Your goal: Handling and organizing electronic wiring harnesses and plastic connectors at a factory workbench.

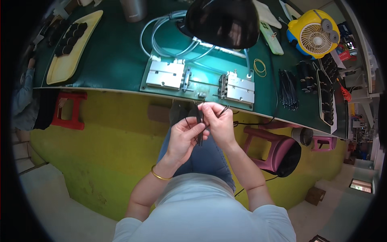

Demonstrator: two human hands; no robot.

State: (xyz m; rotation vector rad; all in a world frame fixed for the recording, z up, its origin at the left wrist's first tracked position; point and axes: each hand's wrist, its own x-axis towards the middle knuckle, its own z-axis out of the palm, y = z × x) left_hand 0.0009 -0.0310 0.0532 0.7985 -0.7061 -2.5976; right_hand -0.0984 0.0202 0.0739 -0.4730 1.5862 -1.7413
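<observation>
Just in front of the table's near edge, my left hand [183, 139] and my right hand [219, 124] meet with their fingertips close together. Between them are thin black cords [200, 136], pinched in the fingers of both hands; a dark end hangs below the left fingertips. One loop of cord sticks out past the right index finger. The exact ends of the cords are too small to make out. Closest to the hands is a metal fixture with a left clamp block [165, 75] and a right clamp block [240, 89], joined to clear air hoses [151, 36].
A black lamp [221, 24] hangs over the fixture. Rightward on the green table [109, 60] lie a bunch of black cords [288, 90], a rubber band [260, 67] and a yellow fan [316, 36]. A cream tray [86, 44] holds black coils. Pink stool [270, 149] and red stool [68, 111] stand below.
</observation>
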